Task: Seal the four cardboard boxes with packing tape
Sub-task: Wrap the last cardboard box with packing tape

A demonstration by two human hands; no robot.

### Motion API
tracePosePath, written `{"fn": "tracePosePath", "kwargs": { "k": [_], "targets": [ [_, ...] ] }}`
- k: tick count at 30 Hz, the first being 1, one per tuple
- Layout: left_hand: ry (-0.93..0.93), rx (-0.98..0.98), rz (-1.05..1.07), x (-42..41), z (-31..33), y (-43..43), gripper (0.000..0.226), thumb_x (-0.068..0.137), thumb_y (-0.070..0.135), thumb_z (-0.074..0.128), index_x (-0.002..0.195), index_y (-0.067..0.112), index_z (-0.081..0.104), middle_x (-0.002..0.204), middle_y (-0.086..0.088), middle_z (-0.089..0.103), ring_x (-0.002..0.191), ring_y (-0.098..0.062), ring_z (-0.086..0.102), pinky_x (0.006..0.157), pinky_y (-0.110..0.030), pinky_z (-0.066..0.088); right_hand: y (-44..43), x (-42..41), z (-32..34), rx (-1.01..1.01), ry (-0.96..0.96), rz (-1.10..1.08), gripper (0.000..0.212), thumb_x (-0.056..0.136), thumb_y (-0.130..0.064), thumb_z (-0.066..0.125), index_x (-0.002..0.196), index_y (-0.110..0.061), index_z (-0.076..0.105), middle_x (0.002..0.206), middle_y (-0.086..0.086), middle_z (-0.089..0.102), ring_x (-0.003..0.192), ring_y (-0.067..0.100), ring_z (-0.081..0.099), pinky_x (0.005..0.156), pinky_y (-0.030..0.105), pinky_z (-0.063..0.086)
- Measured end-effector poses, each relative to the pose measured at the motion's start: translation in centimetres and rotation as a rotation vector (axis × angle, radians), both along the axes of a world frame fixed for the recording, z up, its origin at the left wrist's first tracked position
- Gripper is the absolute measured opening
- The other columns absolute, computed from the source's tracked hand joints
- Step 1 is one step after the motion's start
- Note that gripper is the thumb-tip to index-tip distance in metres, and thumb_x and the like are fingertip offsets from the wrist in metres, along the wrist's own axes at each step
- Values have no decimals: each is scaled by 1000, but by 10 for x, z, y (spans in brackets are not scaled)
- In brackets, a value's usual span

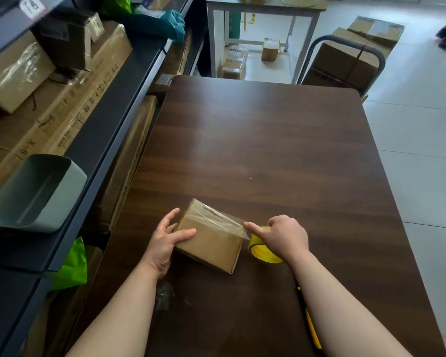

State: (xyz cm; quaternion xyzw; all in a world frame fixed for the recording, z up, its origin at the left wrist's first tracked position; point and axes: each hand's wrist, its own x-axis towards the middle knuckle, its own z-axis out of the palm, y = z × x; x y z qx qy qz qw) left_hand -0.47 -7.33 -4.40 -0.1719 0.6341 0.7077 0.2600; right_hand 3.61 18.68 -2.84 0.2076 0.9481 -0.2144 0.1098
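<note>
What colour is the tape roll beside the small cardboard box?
The roll of packing tape is yellow, best seen in the head view.

Tape roll [264,251] — upper half hidden under right hand [286,235]. Yellow-handled tool [314,333] on surface [268,137] — mostly covered by right forearm [345,305]. Shelf label [32,6]: blurred, writing unreadable.

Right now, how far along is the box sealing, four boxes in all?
Done: a clear tape strip runs across the top of the one cardboard box on the table. In hand: the left hand steadies that box; the right hand holds the tape roll, strip uncut, index finger at the box edge. Left: cutting the strip; the other three boxes are not on this table.
</note>
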Motion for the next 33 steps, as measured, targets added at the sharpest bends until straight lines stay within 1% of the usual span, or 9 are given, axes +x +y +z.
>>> {"fn": "tracePosePath", "kwargs": {
  "k": [4,10,15,21,24,26,28,31,33],
  "targets": [
    [-14,17,18,1,-1,-2,88,60,15,77,140,29,43,125,-14,59,109,-28,59,77,-31,49,-5,-2,-5,-10,-29,-8,70,70,-88,44,62,-20,58,63,-7,59,70,18,59,56,28,39],
    [-27,21,39,2,-3,-3,81,68,10,75,140,28,43,120,-9,59,108,-27,58,78,-33,49,-8,-6,-14,-22,-52,-5,72,68,-90,42,64,-20,59,64,-7,59,69,16,58,56,29,40],
    [-59,53,64,2,-9,-7,87,62,10,79,140,26,43,118,-8,60,108,-28,59,81,-35,50,-13,-10,-22,-80,-99,-13,73,66,-91,44,70,-19,61,70,-7,62,73,16,59,60,29,45],
    [-128,13,55,-1,-17,-17,68,76,15,73,138,27,48,127,-9,58,113,-28,57,95,-39,48,-20,-15,-29,-158,-112,-46,73,67,-90,46,64,-18,60,68,-4,65,74,17,62,60,30,47],
    [-36,-322,-20,1,-17,-18,60,84,34,70,139,27,46,134,-3,54,118,-20,52,101,-37,43,-32,-15,-29,-182,-149,-60,73,71,-88,45,60,-17,59,65,-3,65,68,15,61,55,28,42],
    [150,-696,-75,2,-14,-12,61,88,44,64,142,28,42,143,-2,46,127,-22,45,106,-40,38,-37,-11,-29,-189,-165,-93,73,72,-87,43,58,-17,57,63,-3,64,65,16,60,53,28,40],
    [348,-1054,-150,8,-7,3,64,91,50,54,147,26,33,154,-2,30,141,-23,27,115,-46,22,-40,-5,-29,-201,-169,-127,72,75,-85,44,55,-16,52,60,-2,60,63,18,58,52,29,38],
    [467,-1263,-426,25,-9,30,74,97,56,29,154,16,3,162,-3,0,149,-20,-3,118,-44,-2,-43,8,-25,-252,-148,-166,68,83,-76,43,50,-16,42,54,-1,50,58,20,52,51,30,35],
    [478,-1360,-549,33,-16,36,76,97,57,15,152,13,-13,161,-6,-13,148,-22,-14,120,-45,-5,-42,15,-21,-260,-118,-175,64,89,-67,44,50,-17,42,53,-1,49,59,20,51,53,30,35]
  ]
}}
